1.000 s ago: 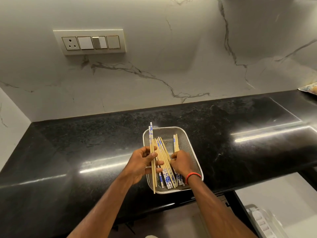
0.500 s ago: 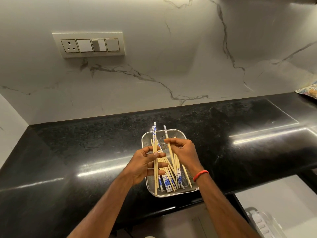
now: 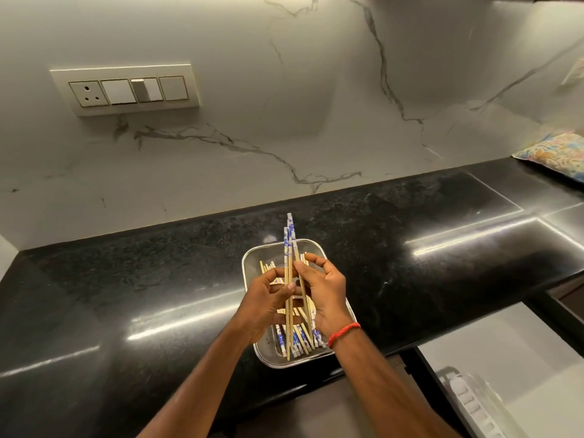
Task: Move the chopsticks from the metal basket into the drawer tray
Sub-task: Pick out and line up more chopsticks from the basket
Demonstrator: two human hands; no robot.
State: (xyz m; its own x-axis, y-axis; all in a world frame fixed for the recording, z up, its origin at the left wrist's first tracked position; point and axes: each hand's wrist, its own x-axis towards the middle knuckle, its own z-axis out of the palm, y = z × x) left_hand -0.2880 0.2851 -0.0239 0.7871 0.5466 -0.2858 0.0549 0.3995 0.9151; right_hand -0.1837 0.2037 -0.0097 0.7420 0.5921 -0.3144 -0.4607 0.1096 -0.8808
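A metal mesh basket [image 3: 252, 260] sits on the black counter near its front edge, with several bamboo chopsticks [image 3: 300, 341] with blue-and-white ends lying in it. My left hand [image 3: 268, 306] grips a small bundle of chopsticks [image 3: 288, 245] upright over the basket. My right hand [image 3: 325, 290], with a red thread on the wrist, pinches another chopstick and lays it against that bundle. The white drawer tray [image 3: 471, 403] shows at the bottom right, below the counter.
The black granite counter [image 3: 126, 279] stretches left and right of the basket. A switch panel [image 3: 126, 90] is on the marble wall. A floral cloth [image 3: 556, 153] lies at the far right. The open drawer's dark edge [image 3: 420, 368] runs beside the tray.
My right hand lifted a chopstick out of the basket and brought it over to the bundle in my left hand. The bundle has grown and stands a little higher.
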